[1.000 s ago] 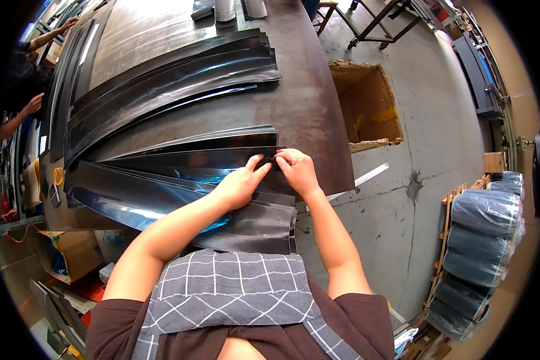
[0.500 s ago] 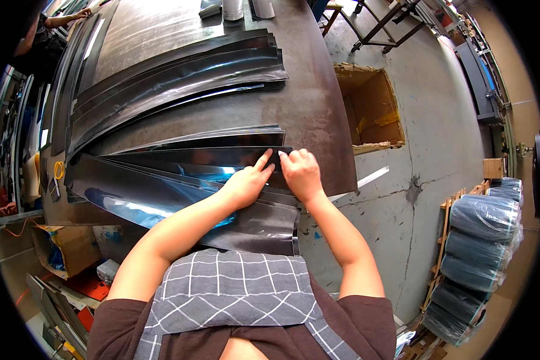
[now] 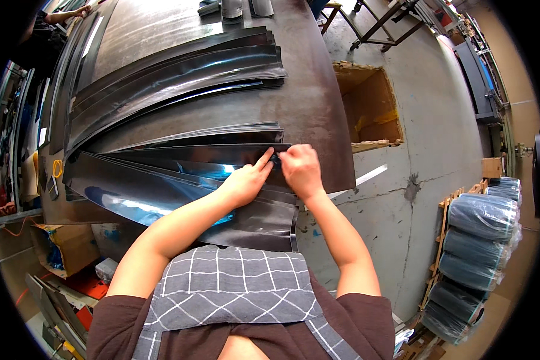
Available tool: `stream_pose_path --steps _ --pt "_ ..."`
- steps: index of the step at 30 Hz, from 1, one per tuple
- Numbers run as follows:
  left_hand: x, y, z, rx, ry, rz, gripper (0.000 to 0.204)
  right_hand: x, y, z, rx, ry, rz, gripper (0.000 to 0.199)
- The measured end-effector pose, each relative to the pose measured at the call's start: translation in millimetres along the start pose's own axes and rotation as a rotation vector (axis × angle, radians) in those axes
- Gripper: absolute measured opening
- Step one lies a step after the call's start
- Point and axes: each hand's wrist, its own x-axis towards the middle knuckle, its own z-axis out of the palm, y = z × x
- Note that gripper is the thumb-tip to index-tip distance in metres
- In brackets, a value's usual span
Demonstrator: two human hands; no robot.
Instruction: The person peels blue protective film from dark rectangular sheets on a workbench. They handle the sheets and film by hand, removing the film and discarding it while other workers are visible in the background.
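Observation:
Long, shiny dark curved sheets (image 3: 162,180) lie fanned out on a dark metal worktable (image 3: 318,108). My left hand (image 3: 246,180) presses flat on the near stack, its fingers pointing at the right end of a sheet. My right hand (image 3: 300,171) pinches that sheet's end corner, right beside my left fingertips. A second stack of the same dark sheets (image 3: 174,78) rests farther back on the table.
An open cardboard box (image 3: 372,108) stands on the concrete floor right of the table. Wrapped blue-grey rolls (image 3: 480,240) are stacked on a pallet at the right. Another person's arm (image 3: 66,13) shows at the far left corner. Boxes and clutter sit lower left.
Both hands have shifted slightly away from me along the sheet's right end, staying close together. The sheets lie as before.

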Motion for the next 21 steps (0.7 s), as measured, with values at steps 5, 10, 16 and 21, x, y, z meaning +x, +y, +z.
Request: stream_pose_path --steps 5,10,16,21 --pt "-6 -14 4 -0.173 0.175 0.122 0.054 -1 -9 3 0.424 0.162 0.257 0.004" --pt "-1 -45 -12 -1.231 0.495 -0.075 0.021 11 19 26 0.585 -0.32 0.487 0.02" --pt "-1 -90 -51 -1.906 0.873 -0.061 0.015 53 46 15 0.713 -0.207 0.63 0.019" --pt "26 -85 -39 -1.344 0.972 -0.189 0.013 44 98 16 0.14 0.054 0.538 0.026"
